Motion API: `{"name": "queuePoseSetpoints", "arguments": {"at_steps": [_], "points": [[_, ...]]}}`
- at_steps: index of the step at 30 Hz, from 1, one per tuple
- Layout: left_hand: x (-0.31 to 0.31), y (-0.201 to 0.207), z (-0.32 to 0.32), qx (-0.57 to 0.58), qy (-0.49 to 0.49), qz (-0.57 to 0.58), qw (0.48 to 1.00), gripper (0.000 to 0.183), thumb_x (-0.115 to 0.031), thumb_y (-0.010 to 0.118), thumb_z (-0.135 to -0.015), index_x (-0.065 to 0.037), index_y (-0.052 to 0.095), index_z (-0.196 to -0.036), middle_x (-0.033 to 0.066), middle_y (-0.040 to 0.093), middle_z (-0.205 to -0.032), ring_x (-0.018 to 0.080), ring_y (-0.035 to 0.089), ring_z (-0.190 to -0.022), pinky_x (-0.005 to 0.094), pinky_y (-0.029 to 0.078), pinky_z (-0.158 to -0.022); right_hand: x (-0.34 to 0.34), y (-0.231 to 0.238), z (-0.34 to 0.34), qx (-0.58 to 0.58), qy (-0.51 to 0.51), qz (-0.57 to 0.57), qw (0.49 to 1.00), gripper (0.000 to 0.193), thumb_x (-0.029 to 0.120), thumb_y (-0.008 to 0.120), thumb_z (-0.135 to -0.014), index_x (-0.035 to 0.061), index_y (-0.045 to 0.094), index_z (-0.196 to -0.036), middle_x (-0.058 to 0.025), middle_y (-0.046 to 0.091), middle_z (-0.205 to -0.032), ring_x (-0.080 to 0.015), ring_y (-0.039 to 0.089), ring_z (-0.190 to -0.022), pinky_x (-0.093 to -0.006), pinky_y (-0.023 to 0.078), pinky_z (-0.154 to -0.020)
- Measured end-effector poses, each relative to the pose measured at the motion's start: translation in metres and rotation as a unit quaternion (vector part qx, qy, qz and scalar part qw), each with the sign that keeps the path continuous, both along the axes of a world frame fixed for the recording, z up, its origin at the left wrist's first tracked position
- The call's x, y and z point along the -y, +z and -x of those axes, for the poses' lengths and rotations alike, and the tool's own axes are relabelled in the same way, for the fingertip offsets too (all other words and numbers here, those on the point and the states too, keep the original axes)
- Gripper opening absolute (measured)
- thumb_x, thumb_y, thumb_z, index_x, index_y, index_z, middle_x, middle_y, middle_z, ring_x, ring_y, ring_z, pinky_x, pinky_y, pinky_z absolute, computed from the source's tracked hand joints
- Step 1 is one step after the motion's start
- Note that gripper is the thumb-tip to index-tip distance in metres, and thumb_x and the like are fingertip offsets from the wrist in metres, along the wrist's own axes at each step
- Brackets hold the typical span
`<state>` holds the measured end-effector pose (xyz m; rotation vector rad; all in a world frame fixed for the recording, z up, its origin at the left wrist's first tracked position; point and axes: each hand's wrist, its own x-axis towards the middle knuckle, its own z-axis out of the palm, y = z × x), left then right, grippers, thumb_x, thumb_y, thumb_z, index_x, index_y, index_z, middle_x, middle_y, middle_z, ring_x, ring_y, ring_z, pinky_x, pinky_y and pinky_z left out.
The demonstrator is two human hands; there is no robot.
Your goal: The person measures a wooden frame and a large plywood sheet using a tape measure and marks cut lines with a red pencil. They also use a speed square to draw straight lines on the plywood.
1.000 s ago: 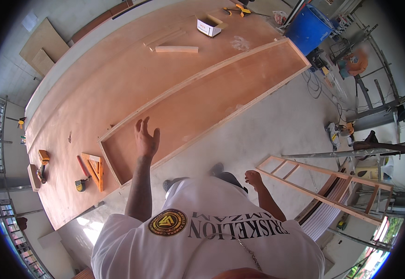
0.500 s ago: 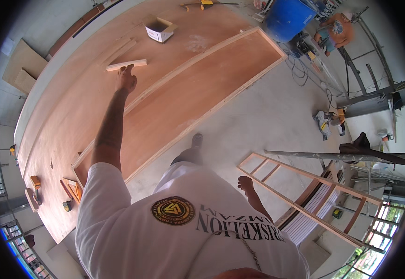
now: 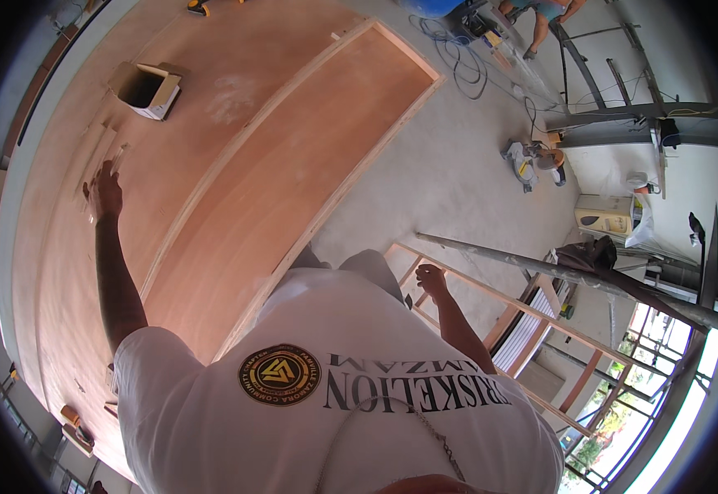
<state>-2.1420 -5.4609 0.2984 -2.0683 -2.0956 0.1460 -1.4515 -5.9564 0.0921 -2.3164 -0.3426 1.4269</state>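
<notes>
My left hand [image 3: 105, 196] reaches far over the large reddish plywood surface, its fingers spread apart. Just beyond the fingertips lie short pale wood strips [image 3: 98, 150], close to parallel; I cannot tell whether a fingertip touches one. Past them stands an opened cardboard box [image 3: 151, 92], white on one side. My right hand [image 3: 431, 280] hangs low at my right with fingers curled in and nothing visible in them. It appears above one end of a ladder-like wooden frame [image 3: 491, 292], and I cannot tell if they touch.
A long plywood panel with raised wood edging [image 3: 309, 140] lies between me and the strips. To the right are a mitre saw [image 3: 532, 165], coiled cables [image 3: 458, 58] and a metal pole [image 3: 499, 259]. A seated person's legs [image 3: 540, 29] show at the back right.
My view has shifted to the right and I have moved forward along the panel. The strip that lay slanted under my left fingers now lies near the other strips. My right hand stays curled.
</notes>
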Motion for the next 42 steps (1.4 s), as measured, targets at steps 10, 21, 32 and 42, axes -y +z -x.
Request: {"name": "queuePoseSetpoints", "arguments": {"at_steps": [10, 21, 32, 42], "points": [[0.074, 0.057, -0.253, 0.745, -0.014, 0.047, 0.665, 0.043, -0.009, 0.064, -0.101, 0.002, 0.049, -0.14, 0.0122, 0.07, -0.107, 0.0157, 0.062, -0.103, 0.0328, 0.05, -0.094, -0.258, 0.077, -0.04, 0.154, 0.099, -0.332, 0.925, 0.019, 0.006, 0.056, -0.099, -0.0011, 0.07, -0.108, -0.0046, 0.066, -0.082, -0.0122, 0.062, -0.074, -0.027, 0.053, -0.07], [0.145, -0.11, -0.447, 0.832, 0.269, 0.035, 0.484, 0.048, -0.024, 0.07, -0.099, 0.004, 0.057, -0.135, 0.0094, 0.069, -0.107, 0.0164, 0.066, -0.097, 0.0321, 0.054, -0.083, -0.387, 0.145, 0.045, -0.138, 0.577, -0.294, 0.749, 0.03, 0.024, 0.071, -0.096, -0.001, 0.069, -0.114, -0.0115, 0.073, -0.091, -0.0192, 0.07, -0.086, -0.034, 0.054, -0.077], [0.169, -0.142, -0.435, 0.702, 0.323, -0.07, 0.63, 0.05, -0.027, 0.073, -0.097, 0.004, 0.058, -0.134, 0.0141, 0.071, -0.111, 0.019, 0.069, -0.095, 0.0318, 0.056, -0.083, -0.385, 0.057, 0.09, -0.34, 0.473, -0.234, 0.779, 0.023, 0.009, 0.06, -0.097, -0.0031, 0.069, -0.115, -0.0018, 0.069, -0.091, -0.0087, 0.06, -0.072, -0.0265, 0.051, -0.066], [0.283, -0.081, -0.488, 0.425, 0.138, 0.029, 0.894, 0.063, -0.032, 0.083, -0.08, -0.008, 0.063, -0.135, 0.0155, 0.065, -0.123, 0.035, 0.056, -0.126, 0.048, 0.041, -0.111, -0.387, 0.053, 0.073, -0.211, 0.541, -0.315, 0.751, 0.024, 0.013, 0.058, -0.1, -0.0053, 0.067, -0.113, -0.0007, 0.065, -0.086, -0.0069, 0.056, -0.079, -0.0279, 0.048, -0.069]]}}
